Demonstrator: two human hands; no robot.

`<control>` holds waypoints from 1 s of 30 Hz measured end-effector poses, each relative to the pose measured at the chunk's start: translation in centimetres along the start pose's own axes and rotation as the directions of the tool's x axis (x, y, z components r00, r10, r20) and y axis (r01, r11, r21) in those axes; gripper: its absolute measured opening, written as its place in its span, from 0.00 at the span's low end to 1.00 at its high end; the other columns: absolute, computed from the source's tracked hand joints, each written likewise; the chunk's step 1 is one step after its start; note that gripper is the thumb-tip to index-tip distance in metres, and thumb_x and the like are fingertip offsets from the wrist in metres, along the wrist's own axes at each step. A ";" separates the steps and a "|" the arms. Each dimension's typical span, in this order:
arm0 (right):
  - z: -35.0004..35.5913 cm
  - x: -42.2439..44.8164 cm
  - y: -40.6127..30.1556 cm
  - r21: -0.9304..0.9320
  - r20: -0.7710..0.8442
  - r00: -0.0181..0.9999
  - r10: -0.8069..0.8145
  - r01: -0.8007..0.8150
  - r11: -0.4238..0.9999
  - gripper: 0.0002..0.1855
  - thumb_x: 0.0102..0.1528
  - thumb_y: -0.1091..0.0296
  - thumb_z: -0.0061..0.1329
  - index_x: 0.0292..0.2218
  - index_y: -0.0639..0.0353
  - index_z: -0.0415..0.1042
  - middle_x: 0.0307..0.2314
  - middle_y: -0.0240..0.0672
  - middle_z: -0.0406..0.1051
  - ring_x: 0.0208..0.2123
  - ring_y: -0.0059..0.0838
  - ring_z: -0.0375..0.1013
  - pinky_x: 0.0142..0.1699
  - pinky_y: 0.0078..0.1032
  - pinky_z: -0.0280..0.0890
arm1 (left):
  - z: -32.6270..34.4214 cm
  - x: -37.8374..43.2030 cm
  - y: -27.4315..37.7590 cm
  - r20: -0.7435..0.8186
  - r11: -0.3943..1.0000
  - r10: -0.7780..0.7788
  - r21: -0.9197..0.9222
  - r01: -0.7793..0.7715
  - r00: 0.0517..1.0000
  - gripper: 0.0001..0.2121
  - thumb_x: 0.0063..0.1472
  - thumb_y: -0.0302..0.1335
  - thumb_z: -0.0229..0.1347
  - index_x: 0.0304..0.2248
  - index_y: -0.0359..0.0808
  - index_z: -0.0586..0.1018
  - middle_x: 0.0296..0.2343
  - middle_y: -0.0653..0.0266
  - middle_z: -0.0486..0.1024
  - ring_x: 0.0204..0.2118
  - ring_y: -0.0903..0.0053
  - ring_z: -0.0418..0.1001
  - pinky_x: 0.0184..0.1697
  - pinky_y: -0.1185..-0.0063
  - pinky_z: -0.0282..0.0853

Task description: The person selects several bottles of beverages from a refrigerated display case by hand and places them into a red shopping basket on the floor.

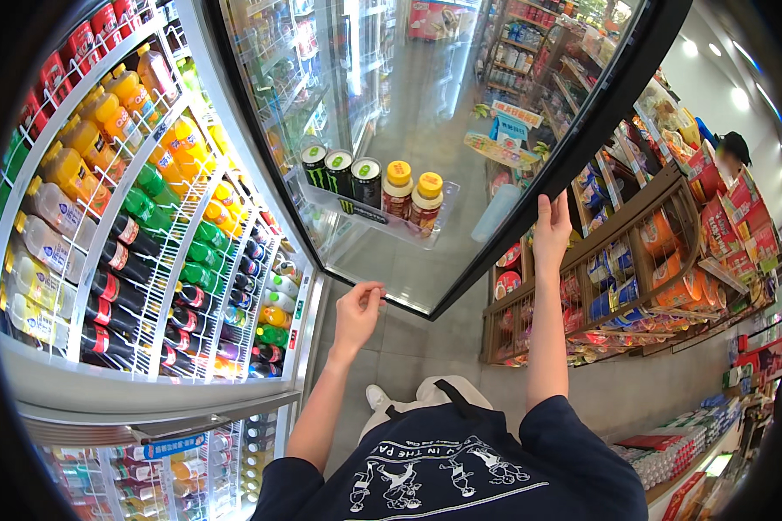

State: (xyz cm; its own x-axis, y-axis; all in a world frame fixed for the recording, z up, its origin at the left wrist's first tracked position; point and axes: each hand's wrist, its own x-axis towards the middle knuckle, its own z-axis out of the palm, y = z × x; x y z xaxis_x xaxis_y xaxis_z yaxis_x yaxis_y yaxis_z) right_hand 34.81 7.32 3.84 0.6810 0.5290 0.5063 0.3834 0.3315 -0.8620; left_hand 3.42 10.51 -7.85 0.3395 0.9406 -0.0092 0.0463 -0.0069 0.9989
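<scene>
A drinks fridge's glass door [391, 260] with a black frame stands swung open before me. My right hand [552, 228] grips the frame's right-hand edge, fingers wrapped around it. By the lower frame is my left hand [357, 316], its fingers curled together. Its fingertips overlap the frame in view; whether they touch it I cannot tell. A clear plastic holder [365, 211] on the door carries three black Monster cans [339, 172] and two yellow-capped bottles [412, 195]. To the left, the lit fridge [163, 260] shows tilted white wire shelves packed with bottles.
Wooden shelving [593, 273] with packaged noodles and snacks lines the right side. A person in a black cap [735, 148] is behind it. At lower left, another fridge [189, 469] holds bottles. Boxed goods [684, 436] sit at lower right. Grey tiles [404, 358] cover the floor.
</scene>
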 end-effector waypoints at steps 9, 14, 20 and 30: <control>-0.5 0.6 1.1 -0.111 -0.038 0.999 -0.022 0.018 0.994 0.22 0.60 0.69 0.42 0.53 0.70 0.58 0.42 0.33 0.68 0.41 0.18 0.65 0.47 0.15 0.58 | -2.0 3.2 -0.5 0.033 0.999 -0.051 0.000 0.051 0.998 0.10 0.61 0.28 0.50 0.39 0.32 0.74 0.30 0.63 0.77 0.31 0.81 0.75 0.29 0.85 0.70; -1.0 -0.4 3.5 -0.139 -0.148 0.989 -0.007 -0.014 0.990 0.21 0.59 0.68 0.44 0.50 0.73 0.61 0.41 0.33 0.69 0.41 0.17 0.64 0.47 0.14 0.58 | -4.0 5.7 0.1 -0.089 0.997 0.044 0.073 -0.038 0.995 0.12 0.56 0.25 0.55 0.38 0.27 0.73 0.31 0.59 0.76 0.30 0.80 0.75 0.27 0.85 0.71; 0.7 -2.0 3.4 -0.262 -0.314 0.946 -0.084 -0.002 0.965 0.21 0.61 0.66 0.40 0.52 0.70 0.61 0.43 0.37 0.69 0.40 0.20 0.65 0.47 0.16 0.58 | -6.0 9.9 1.6 -0.136 0.886 0.252 0.430 -0.172 0.958 0.38 0.49 0.31 0.62 0.55 0.28 0.54 0.54 0.46 0.52 0.57 0.58 0.54 0.54 0.69 0.59; 1.9 -2.1 3.9 -0.507 -0.385 0.882 -0.273 0.044 0.861 0.22 0.62 0.62 0.39 0.51 0.71 0.61 0.36 0.39 0.73 0.34 0.19 0.67 0.39 0.14 0.60 | -3.2 14.2 -1.2 -0.223 0.970 0.182 0.200 -0.138 0.958 0.46 0.49 0.29 0.63 0.57 0.30 0.41 0.56 0.46 0.41 0.56 0.54 0.52 0.54 0.62 0.56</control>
State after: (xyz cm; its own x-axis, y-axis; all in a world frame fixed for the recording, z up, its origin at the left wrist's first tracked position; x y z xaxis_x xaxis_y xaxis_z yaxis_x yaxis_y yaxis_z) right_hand 33.69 8.97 -0.51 0.7363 0.0750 0.6725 0.6766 -0.0872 -0.7311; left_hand 5.21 24.95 -9.03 0.1237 0.9752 0.1837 0.1860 -0.2046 0.9610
